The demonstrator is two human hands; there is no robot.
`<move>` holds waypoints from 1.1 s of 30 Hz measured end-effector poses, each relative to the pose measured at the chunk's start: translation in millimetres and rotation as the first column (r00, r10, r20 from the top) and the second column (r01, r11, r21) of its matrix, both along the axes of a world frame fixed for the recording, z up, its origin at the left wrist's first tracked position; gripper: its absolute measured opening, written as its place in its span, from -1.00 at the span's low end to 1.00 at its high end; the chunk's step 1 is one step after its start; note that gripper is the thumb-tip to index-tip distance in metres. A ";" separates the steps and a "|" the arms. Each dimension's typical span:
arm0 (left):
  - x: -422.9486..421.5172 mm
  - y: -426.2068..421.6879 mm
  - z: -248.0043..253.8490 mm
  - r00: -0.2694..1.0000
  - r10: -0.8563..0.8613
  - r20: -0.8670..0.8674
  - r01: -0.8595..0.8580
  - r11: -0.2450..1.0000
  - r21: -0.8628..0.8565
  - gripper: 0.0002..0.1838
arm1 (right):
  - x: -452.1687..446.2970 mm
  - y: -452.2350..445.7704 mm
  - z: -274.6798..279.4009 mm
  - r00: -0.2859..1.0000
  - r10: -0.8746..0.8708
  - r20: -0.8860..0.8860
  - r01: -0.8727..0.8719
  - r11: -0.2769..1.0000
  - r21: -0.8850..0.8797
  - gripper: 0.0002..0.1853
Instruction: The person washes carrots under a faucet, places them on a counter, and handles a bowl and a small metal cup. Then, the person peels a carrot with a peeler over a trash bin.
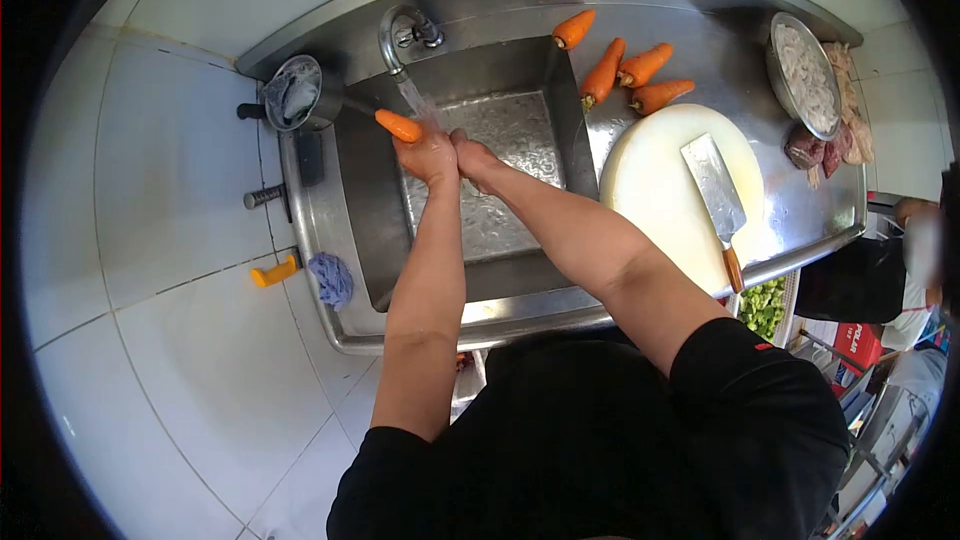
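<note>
Currently | left hand (426, 154) grasps a tapered orange carrot (398, 125) over the rectangular steel sink (372, 225) | carrot juts forward-left from fist, long axis slanting, near clear water stream (412, 94) | right hand (474, 157) beside left, farther from carrot, grip unclear

From here I see shiny metal counter (800, 202), big sink (575, 150) at left. Four carrots (645, 64) near top, right of middle. Below them, round white board (650, 175). Upper right: metal bowl (774, 65), red meat (805, 147) just below.
</note>
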State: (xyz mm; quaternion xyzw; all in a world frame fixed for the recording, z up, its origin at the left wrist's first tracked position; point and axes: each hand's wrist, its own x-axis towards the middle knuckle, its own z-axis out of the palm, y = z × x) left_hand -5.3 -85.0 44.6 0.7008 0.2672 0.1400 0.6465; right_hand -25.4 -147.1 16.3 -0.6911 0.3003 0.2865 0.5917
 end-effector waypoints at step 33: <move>-89.6 -7.3 20.9 0.887 -0.404 0.226 0.199 0.774 0.601 -0.57 | -87.5 -0.3 46.4 0.850 -0.405 -0.337 0.515 0.502 0.695 -0.56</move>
